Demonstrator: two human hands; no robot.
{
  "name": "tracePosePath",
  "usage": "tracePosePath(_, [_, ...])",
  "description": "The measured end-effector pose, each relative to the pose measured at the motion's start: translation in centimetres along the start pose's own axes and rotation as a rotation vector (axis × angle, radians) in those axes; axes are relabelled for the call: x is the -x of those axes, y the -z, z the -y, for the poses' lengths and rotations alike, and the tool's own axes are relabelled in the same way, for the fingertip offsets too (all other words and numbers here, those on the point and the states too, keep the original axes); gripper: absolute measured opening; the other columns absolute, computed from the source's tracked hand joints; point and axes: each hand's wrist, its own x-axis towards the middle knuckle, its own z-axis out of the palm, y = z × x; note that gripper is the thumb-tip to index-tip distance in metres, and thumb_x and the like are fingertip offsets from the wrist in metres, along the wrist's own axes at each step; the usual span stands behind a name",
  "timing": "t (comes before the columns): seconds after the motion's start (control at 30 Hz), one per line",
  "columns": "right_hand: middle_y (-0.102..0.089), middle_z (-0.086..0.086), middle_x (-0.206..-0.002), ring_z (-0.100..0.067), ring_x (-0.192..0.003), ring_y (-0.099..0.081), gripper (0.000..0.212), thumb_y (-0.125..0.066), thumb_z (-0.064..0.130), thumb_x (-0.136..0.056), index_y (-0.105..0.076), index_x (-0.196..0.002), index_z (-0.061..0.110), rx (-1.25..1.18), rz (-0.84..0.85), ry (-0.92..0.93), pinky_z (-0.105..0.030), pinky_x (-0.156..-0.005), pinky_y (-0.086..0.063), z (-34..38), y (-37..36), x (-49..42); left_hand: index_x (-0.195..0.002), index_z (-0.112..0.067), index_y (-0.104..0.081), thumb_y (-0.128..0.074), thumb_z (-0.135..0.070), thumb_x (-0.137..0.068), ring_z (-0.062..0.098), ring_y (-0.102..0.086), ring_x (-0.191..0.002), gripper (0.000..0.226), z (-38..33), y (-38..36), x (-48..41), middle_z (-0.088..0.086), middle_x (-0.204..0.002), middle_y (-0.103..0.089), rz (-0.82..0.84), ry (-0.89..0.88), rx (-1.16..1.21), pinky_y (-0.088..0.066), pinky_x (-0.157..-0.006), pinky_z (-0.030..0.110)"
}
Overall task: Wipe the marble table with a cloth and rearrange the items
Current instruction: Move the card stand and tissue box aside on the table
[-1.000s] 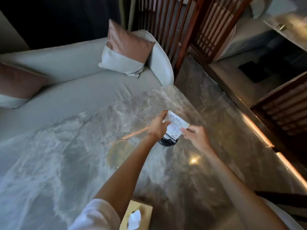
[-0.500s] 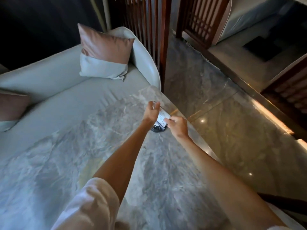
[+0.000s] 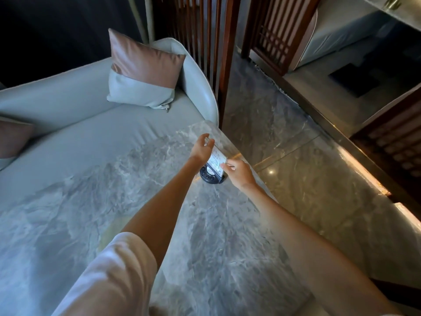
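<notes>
A clear stand with a white printed card (image 3: 216, 158) sits near the far right corner of the grey marble table (image 3: 136, 201). A round black device with buttons (image 3: 210, 177) lies at its foot. My left hand (image 3: 201, 148) grips the card stand's far upper edge, fingers curled over it. My right hand (image 3: 239, 172) pinches its near right corner. Both arms reach across the tabletop. No cloth is in view.
A grey sofa (image 3: 68, 124) runs along the table's far side, with a pink and grey cushion (image 3: 143, 69) and a second cushion (image 3: 11, 137) at the left. A wooden slatted screen (image 3: 209, 42) stands behind. Polished stone floor (image 3: 296, 144) lies right of the table edge.
Both hands have carried the card stand from the table's middle toward the far right corner. The tissue box at the near edge has left the view.
</notes>
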Motion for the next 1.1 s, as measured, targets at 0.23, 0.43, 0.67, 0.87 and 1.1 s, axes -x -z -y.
tracePosePath(0.23, [-0.067, -0.004, -0.123, -0.021, -0.108, -0.066, 0.051, -0.053, 0.047, -0.089, -0.052, -0.134, 0.024, 0.099, -0.074, -0.09, -0.043, -0.093, -0.053, 0.5, -1.3, 3.4, -0.144, -0.008, -0.039, -0.038, -0.027, -0.104, 0.033, -0.047, -0.13, 0.044, 2.1, 4.6, 5.9, 0.019, -0.144, -0.047, 0.062, -0.02, -0.174, -0.037, -0.111, 0.044])
tracePosePath(0.43, [-0.074, -0.006, -0.099, -0.02, -0.094, -0.069, 0.039, -0.053, 0.047, -0.09, -0.07, -0.101, 0.014, -0.03, -0.061, -0.111, -0.032, -0.083, -0.052, 3.5, -7.9, 15.6, -0.115, -0.007, -0.064, -0.046, -0.024, -0.098, 0.031, -0.067, -0.095, 0.03, 13.0, 15.1, 17.5, 0.016, -0.104, -0.07, -0.098, 0.042, -0.248, -0.055, -0.087, 0.042])
tracePosePath(0.67, [-0.073, 0.006, -0.081, -0.013, -0.079, -0.068, 0.038, -0.047, 0.06, -0.079, -0.068, -0.074, 0.029, -0.093, 0.303, -0.336, -0.035, -0.076, -0.051, -0.3, -20.9, 31.2, -0.097, -0.008, -0.071, -0.044, -0.03, -0.081, 0.033, -0.068, -0.096, 0.039, 28.0, 20.0, 35.3, 0.016, -0.096, -0.073, -0.257, 0.361, -0.192, -0.053, -0.087, 0.044])
tracePosePath(0.87, [-0.066, -0.003, -0.118, -0.019, -0.111, -0.061, 0.026, -0.055, 0.024, -0.096, -0.064, -0.12, 0.019, -0.053, 0.426, -0.383, -0.03, -0.099, -0.044, -0.1, -23.6, 36.4, -0.121, -0.006, -0.061, -0.037, -0.028, -0.095, 0.039, -0.059, -0.114, 0.042, 31.5, 17.6, 41.1, 0.022, -0.121, -0.065, -0.069, 0.582, -0.278, -0.045, -0.091, 0.039])
tracePosePath(1.1, [-0.054, -0.002, -0.08, -0.02, -0.074, -0.059, 0.032, -0.051, 0.029, -0.096, -0.055, -0.128, 0.031, -0.063, 0.536, -0.484, -0.045, -0.071, -0.059, 2.4, -23.2, 36.1, -0.146, -0.032, -0.038, -0.043, -0.038, -0.102, 0.032, -0.049, -0.119, 0.045, 29.0, 18.3, 41.9, 0.005, -0.143, -0.04, 0.074, 0.753, 0.145, -0.059, -0.073, 0.054])
